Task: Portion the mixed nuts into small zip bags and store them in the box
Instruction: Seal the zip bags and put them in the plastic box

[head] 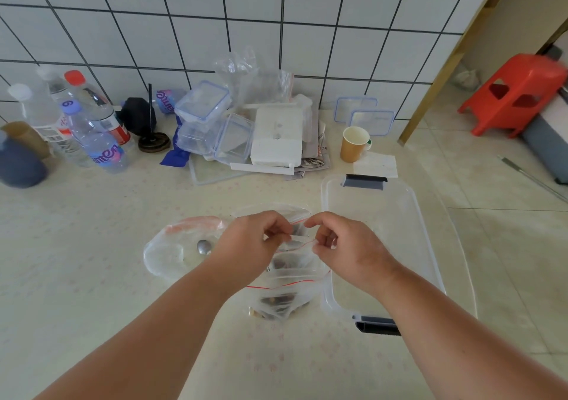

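Pinching the small zip bag's (296, 247) mouth between left hand (252, 245) and right hand (344, 245), sealing; filled bag (276, 299) below, box (378, 239) beside right hand seemingly unfilled

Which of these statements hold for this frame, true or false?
1. Both hands pinch the small clear zip bag at its red-lined top. True.
2. The clear plastic storage box with grey handles already holds filled bags. False: nothing shows inside it.
3. A metal spoon lies by the large clear bag. True.
4. The brown paper cup lies tipped over. False: it stands upright.
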`<state>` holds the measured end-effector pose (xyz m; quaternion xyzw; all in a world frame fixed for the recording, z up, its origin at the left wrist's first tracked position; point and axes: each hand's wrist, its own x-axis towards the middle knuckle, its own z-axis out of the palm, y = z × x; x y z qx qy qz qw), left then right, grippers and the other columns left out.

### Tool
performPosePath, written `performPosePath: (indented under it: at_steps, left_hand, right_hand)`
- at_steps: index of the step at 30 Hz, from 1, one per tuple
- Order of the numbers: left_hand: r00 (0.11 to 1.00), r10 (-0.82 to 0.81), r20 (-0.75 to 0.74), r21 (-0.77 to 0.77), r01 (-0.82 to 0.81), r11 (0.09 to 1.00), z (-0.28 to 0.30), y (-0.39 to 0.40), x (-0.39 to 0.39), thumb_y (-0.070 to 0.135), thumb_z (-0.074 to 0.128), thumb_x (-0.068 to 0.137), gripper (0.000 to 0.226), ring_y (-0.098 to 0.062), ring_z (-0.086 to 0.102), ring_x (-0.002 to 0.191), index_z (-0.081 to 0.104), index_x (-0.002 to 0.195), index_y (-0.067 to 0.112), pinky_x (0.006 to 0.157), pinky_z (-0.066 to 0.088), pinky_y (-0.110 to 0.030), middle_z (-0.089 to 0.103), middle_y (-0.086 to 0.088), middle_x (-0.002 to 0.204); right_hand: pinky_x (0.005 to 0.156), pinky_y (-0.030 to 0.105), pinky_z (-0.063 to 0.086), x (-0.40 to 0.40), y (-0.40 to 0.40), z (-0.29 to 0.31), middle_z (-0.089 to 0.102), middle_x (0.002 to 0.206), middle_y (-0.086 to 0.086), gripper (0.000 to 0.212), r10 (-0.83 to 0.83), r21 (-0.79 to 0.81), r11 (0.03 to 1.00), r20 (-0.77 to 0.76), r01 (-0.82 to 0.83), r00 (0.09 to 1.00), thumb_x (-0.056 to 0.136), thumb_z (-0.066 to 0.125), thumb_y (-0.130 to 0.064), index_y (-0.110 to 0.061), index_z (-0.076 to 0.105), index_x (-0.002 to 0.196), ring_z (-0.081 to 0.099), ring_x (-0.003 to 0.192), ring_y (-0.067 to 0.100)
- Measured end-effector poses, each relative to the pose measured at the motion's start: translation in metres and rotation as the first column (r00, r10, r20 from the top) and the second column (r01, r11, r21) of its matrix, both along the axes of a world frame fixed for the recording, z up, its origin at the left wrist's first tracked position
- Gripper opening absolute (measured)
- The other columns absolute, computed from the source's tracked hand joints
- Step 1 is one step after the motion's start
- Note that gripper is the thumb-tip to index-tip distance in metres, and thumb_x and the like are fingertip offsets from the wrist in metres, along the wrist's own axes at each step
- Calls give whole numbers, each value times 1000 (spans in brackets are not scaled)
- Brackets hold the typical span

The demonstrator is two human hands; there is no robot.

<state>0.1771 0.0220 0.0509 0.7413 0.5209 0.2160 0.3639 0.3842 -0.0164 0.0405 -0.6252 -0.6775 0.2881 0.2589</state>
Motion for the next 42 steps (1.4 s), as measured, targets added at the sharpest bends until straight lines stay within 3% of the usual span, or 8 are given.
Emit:
performPosePath:
  at_steps: [5,11,17,23,27,31,36,42]
  left_hand:
    - [952,-56,-300,53,76,996,2,6,-27,11,65,93,34,-9,51,124,68,120,31,105,40,-26,64,16,124]
    - [929,46,-368,105,-8,994,6,3,-41,31,65,98,11,8,53,76,72,104,38,67,34,5,65,22,94]
    - [955,26,-295,152,20,988,10,0,-36,25,61,102,15,1,56,78,74,107,31,73,34,2,68,17,100]
    - [951,15,-309,255,68,964,7,-1,-41,15,56,102,23,-6,56,78,76,103,28,74,35,0,71,15,103]
    - [921,-147,-362,160,216,963,-2,1,-52,2,51,99,38,-11,65,100,79,111,26,86,45,-16,70,13,117]
    - [913,-214,-347,159,282,946,-9,-1,-54,10,60,93,36,4,53,97,78,115,31,82,28,1,68,21,119]
    - [940,-98,-325,188,166,968,-13,4,-52,24,64,100,16,-7,63,97,80,104,25,79,33,-6,72,15,103]
    - [980,-5,-199,103,26,994,-17,2,-52,22,71,95,11,14,56,78,80,92,28,74,35,0,58,27,76]
  right_hand:
    - [67,18,47,5,0,0,59,81,-10,48,70,3,997,75,-71,995,87,62,-13,-57,57,105,57,78,8]
    - [70,12,45,4,1,5,50,100,-24,39,158,19,986,193,-165,968,88,64,-11,-44,59,108,57,84,4]
    - [76,26,47,-3,2,11,45,105,-24,22,244,-15,968,289,-250,926,89,67,-18,-38,68,98,53,87,3]
    - [72,25,47,2,6,17,56,82,-15,2,172,24,982,312,-189,934,86,74,-24,-24,76,87,54,73,6]
    - [66,23,48,8,4,18,58,71,-13,13,82,66,992,306,-107,948,79,81,-29,-25,69,77,57,67,8]
    - [63,20,46,9,4,17,57,69,-15,24,76,46,994,312,-95,947,78,82,-32,-32,59,71,56,67,2]
    - [59,14,38,11,4,18,56,68,-17,38,70,30,996,346,-86,936,77,82,-34,-37,47,64,54,66,-1]
    - [59,20,39,10,2,20,52,69,-14,38,64,47,995,357,-86,932,76,84,-30,-30,48,65,52,65,2]
